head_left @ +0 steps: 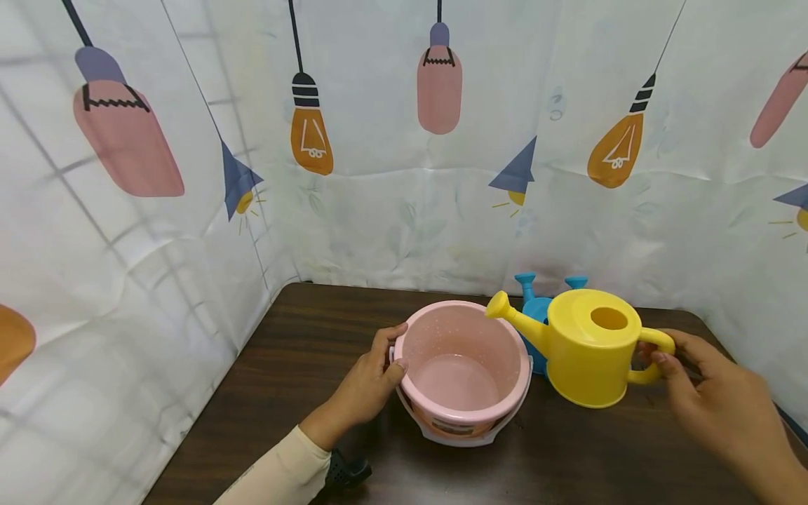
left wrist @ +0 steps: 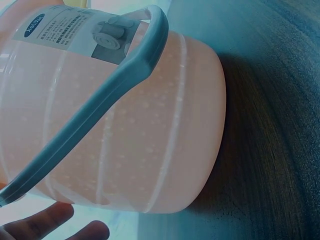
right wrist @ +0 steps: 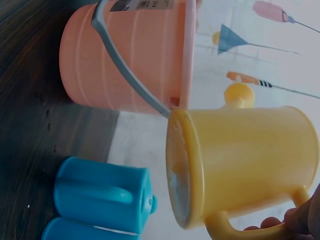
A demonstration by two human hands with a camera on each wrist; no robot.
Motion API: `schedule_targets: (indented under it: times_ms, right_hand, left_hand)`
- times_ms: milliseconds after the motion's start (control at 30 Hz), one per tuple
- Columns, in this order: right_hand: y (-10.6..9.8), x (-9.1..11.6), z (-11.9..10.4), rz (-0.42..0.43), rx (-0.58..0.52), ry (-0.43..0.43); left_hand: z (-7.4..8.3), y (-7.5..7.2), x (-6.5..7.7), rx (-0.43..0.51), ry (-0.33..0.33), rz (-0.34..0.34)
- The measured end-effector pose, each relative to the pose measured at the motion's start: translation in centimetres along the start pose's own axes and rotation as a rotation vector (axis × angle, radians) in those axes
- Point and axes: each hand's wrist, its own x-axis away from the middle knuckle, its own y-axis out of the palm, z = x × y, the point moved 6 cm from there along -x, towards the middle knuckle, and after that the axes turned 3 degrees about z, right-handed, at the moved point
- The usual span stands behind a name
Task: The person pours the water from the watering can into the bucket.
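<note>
A pink bucket with a pale handle stands upright on the table, droplets dotting its inner wall. My left hand grips its left rim, thumb at the edge and fingers outside. My right hand holds a yellow watering can by its handle, fingers curled through the loop. In the right wrist view, the yellow watering can is lifted off the table, roughly level, its underside showing. The spout head hangs over the bucket's right rim. No water is seen leaving it.
Two blue watering cans stand on the table behind the yellow one, mostly hidden in the head view. The dark wooden table meets a white printed curtain at the back and left. A black device sits at my left wrist.
</note>
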Motion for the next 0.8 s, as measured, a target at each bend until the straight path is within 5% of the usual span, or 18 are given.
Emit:
schedule_targets:
  times_ms: [800]
  right_hand:
    - [0.2, -1.0, -2.3, -0.011, -0.027, -0.135]
  left_hand:
    - [0.1, 0.1, -0.1, 0.015, 0.007, -0.002]
